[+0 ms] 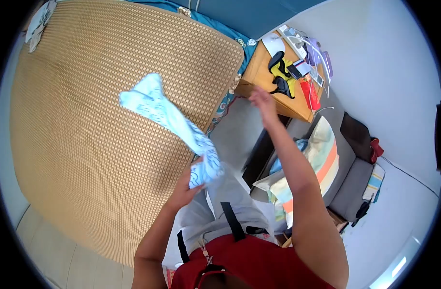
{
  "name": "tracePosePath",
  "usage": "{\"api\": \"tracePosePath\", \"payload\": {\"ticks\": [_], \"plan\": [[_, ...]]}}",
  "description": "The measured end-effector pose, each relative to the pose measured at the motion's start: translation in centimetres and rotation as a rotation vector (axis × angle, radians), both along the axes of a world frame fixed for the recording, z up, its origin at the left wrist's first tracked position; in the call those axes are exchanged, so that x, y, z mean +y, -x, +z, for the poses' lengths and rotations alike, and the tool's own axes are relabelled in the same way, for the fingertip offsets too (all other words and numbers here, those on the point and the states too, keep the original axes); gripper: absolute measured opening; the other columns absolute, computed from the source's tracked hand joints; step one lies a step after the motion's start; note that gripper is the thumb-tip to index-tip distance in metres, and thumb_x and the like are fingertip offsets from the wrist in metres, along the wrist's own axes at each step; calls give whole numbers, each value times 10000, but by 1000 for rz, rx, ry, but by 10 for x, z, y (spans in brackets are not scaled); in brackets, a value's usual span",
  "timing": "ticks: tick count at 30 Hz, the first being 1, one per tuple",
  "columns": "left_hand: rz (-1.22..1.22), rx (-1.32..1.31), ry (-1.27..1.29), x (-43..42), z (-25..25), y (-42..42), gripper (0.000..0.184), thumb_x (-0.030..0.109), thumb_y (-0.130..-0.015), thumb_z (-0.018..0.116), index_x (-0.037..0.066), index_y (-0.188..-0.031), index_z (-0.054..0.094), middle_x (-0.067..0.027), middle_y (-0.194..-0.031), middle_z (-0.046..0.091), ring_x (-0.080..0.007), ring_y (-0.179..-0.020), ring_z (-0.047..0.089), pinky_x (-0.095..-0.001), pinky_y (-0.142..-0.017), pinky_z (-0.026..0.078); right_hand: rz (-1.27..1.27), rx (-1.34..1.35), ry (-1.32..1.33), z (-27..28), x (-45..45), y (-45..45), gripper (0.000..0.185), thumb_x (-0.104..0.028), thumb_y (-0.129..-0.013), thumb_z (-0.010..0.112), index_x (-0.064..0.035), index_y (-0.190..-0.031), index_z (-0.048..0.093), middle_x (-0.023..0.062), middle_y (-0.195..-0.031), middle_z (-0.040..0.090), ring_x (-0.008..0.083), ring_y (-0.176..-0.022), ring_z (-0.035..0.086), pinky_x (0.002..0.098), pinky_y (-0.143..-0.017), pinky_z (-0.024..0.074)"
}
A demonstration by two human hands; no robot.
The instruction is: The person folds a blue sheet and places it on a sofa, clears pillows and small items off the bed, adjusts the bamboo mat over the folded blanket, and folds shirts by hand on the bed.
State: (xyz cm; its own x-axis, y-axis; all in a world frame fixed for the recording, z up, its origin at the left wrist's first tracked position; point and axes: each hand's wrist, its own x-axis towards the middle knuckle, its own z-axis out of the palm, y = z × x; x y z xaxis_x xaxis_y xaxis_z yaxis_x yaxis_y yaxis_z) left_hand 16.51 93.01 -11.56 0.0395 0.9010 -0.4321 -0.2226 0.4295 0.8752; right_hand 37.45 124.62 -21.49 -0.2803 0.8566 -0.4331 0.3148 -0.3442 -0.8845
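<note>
A light blue patterned cloth stretches from my left hand up over the woven mat on the bed. Fingers of my left hand are wrapped round its lower, bunched end, just above my lap; the far end flares out over the mat. My right hand is raised between the bed and the wooden bedside table, away from the cloth. Its fingers look partly curled and slightly blurred, with nothing visible in them.
On the bedside table lie a black and yellow item, a red packet, a power strip and cables. At the right, a grey sofa holds a striped cushion. Folded cloth lies at the bed's far left corner.
</note>
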Motion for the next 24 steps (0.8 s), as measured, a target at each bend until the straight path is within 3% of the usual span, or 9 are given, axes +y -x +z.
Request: {"api": "tracePosePath", "payload": {"ticks": [3, 5, 8, 10, 11, 14, 17, 18, 24], "plan": [[68, -403, 183, -16, 39, -6, 468, 63, -775, 647, -10, -1209, 488, -100, -1245, 517, -196, -1149, 477, -318, -970, 359, 560, -145, -200, 14, -91, 39, 431, -286, -904, 537, -62, -1267, 478, 59, -1129, 546, 122, -1033, 521, 252, -896, 405], [27, -455, 206, -27, 50, -3, 548, 47, -767, 661, -6, -1260, 427, -86, -1203, 538, -179, -1111, 506, -320, -949, 387, 613, 45, 171, 16, -146, 56, 453, -310, -908, 528, -79, -1292, 460, 52, -1213, 499, 115, -1098, 484, 260, -918, 399], [61, -347, 169, -25, 56, 1, 543, 41, -779, 648, -5, -1268, 418, -72, -1152, 564, -171, -1062, 531, -318, -921, 411, 282, 816, 1325, 11, -203, 57, 453, -264, -917, 513, -71, -1317, 421, 40, -1254, 484, 129, -1147, 453, 266, -972, 366], [216, -298, 241, -28, 42, -2, 477, 47, -803, 619, -4, -1245, 446, -65, -1134, 573, -169, -1041, 538, -312, -906, 417, 632, 608, 767, 25, -222, 55, 464, -252, -917, 506, -64, -1326, 397, 36, -1242, 496, 120, -1132, 466, 277, -975, 377], [332, -315, 342, -29, 39, -2, 437, 51, -816, 601, 1, -1229, 467, -61, -1121, 580, -167, -1027, 544, -307, -889, 422, 327, 647, 918, 35, -229, 50, 443, -238, -924, 482, -70, -1325, 394, 37, -1262, 493, 132, -1157, 463, 285, -984, 378], [646, -268, 325, -32, 25, -7, 368, 71, -829, 588, 8, -1183, 512, -48, -1069, 588, -141, -970, 547, -286, -837, 433, 127, 594, 984, 65, -229, 56, 530, -477, -931, 369, -88, -1280, 457, 43, -1297, 481, 166, -1151, 483, 336, -978, 382], [604, -217, 281, -36, 24, -8, 353, 56, -834, 553, 3, -1180, 506, -55, -1084, 580, -154, -975, 546, -295, -847, 427, 373, 502, 908, 81, -221, 39, 582, -532, -916, 378, -77, -1267, 473, 42, -1266, 498, 155, -1134, 471, 327, -977, 353], [574, -243, 256, -35, 22, -7, 347, 61, -836, 551, 2, -1175, 509, -55, -1082, 580, -155, -975, 546, -296, -846, 428, 485, 452, 853, 81, -218, 30, 537, -461, -890, 507, -62, -1247, 489, 40, -1214, 531, 147, -1102, 479, 310, -947, 368], [279, -151, 294, -37, 8, -25, 385, 119, -858, 591, 18, -1215, 487, -58, -1067, 580, -150, -972, 536, -288, -858, 421, 191, -4, 413, 106, -208, -13, 327, -276, -793, 655, -22, -995, 620, 55, -906, 630, 153, -814, 569, 323, -766, 458]]}}
